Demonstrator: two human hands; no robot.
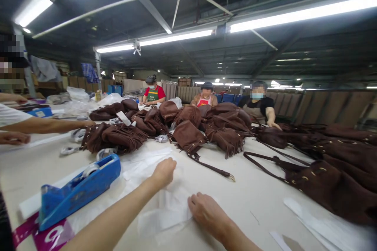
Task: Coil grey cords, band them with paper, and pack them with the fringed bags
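Observation:
A thin, translucent white sheet [165, 213] lies crumpled on the table in front of me; whether it is plastic or tissue paper I cannot tell. My left hand [165, 171] is closed at its far edge, fingers curled into the sheet. At the sheet's right side, my right hand [207, 213] is closed with the fingertips pinching its edge. Left of my left forearm stands a blue tape dispenser [81, 192] with a tape roll in it. Just beyond my hands lies a brown fringed bag [188, 137], its buckled strap [212, 168] reaching toward me.
More brown bags [332, 180] are heaped across the table's middle and right. White sheets [321, 223] lie at the lower right, and a purple printed packet [53, 235] under the dispenser. A co-worker's arm [50, 126] reaches in from the left; several people work opposite.

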